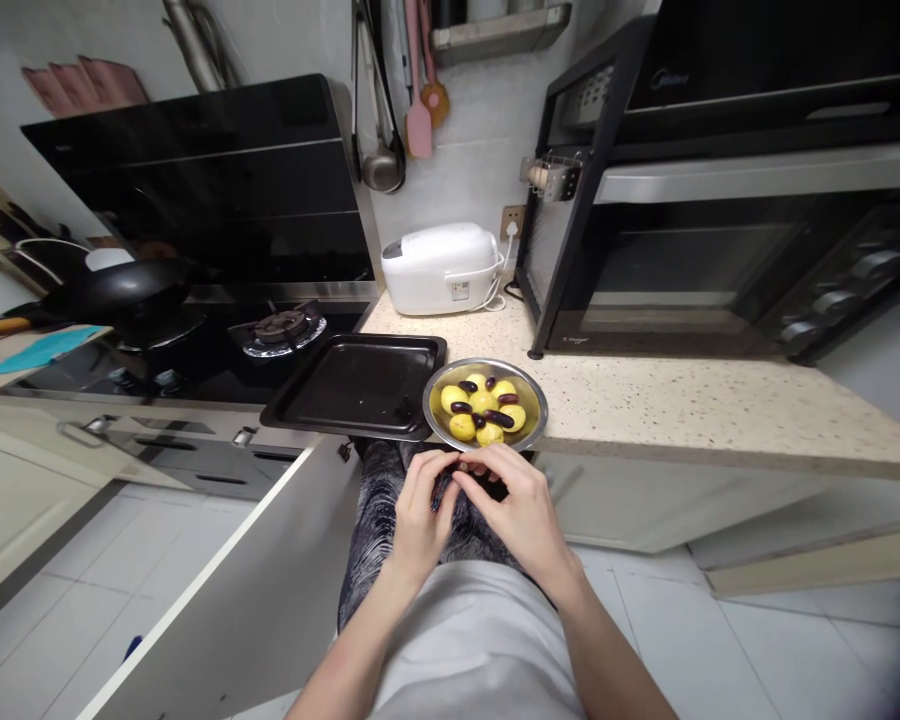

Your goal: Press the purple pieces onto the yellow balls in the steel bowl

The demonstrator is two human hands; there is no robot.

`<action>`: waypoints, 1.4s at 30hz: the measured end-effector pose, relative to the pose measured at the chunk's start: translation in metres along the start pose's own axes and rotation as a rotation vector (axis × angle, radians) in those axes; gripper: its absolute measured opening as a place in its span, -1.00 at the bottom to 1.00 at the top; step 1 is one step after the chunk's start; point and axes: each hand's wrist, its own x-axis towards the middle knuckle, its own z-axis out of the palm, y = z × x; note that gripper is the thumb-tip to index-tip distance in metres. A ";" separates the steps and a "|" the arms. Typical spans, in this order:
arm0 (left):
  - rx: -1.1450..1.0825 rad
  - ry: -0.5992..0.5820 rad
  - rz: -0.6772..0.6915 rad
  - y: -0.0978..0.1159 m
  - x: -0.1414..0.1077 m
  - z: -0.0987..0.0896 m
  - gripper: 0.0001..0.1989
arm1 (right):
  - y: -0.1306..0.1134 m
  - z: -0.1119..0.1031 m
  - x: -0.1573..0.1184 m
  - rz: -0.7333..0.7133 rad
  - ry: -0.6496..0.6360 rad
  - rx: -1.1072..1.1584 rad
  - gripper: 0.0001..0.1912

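My left hand [420, 508] and my right hand [519, 500] meet just in front of the counter edge, fingertips pinched together. Between them is something small and brownish, mostly covered by the fingers, whose kind I cannot make out. Right beyond my fingers stands a round metal bowl [538, 412]. It holds several yellow rounded pieces [483, 401] with dark purple, oval fruits [499, 418], like grapes, lying among and on them. Left of the bowl, touching or nearly touching it, lies a black baking tray [356, 385].
A white rice cooker [442, 268] is plugged in behind the bowl. The gas stove [281, 328] with a black wok [124, 290] is on the left; an oven [690, 265] stands right. Below, a cabinet door [232, 590] hangs open by my left side.
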 end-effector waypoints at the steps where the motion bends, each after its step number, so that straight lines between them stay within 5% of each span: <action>1: 0.004 0.008 -0.018 0.000 0.000 0.000 -0.72 | 0.002 -0.001 0.003 0.011 0.012 0.008 -0.96; 8: -0.033 -0.035 -0.146 0.001 -0.003 -0.004 -0.70 | 0.037 -0.010 0.049 0.077 0.173 -0.104 -0.89; 18: -0.215 0.055 -0.277 -0.002 -0.003 0.004 -0.73 | 0.052 0.011 0.087 0.025 0.026 -0.403 -0.85; 23: -0.301 0.058 -0.286 -0.004 -0.004 0.006 -0.77 | 0.055 0.010 0.087 0.037 0.011 -0.439 -0.86; 35: 0.012 0.016 -0.094 0.004 0.003 -0.003 -0.78 | 0.052 0.001 0.079 0.026 0.042 -0.388 -0.82; 42: 0.030 0.087 -0.053 0.005 0.003 -0.003 -0.78 | 0.022 -0.014 0.030 -0.012 0.118 -0.150 -0.83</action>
